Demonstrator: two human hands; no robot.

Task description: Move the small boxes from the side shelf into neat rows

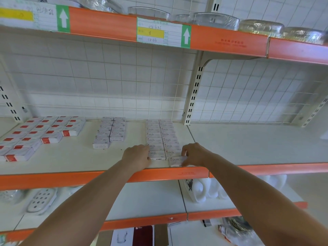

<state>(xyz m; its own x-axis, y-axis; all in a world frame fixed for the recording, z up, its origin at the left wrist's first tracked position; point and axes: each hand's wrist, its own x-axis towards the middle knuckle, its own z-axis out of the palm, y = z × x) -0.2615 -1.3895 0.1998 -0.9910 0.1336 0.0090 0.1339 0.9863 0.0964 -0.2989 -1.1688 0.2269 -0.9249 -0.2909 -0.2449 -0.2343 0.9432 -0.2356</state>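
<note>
White store shelf [71, 157] with orange front edge, wire-grid back. Right hand [194, 154] pinches a loose staples box [176, 161] at the shelf's front edge, just in front of the right column. Left hand [137, 157] rests against the left side of the front box in the two-column staples rows [162, 139], fingers curled at its edge. Further left: paper-clip boxes [111, 132], then red-labelled boxes [39, 134]. Glass bowls [216, 20] on the shelf above.

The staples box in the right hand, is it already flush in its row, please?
No, the staples box in the right hand sits askew by the shelf's front edge.
</note>
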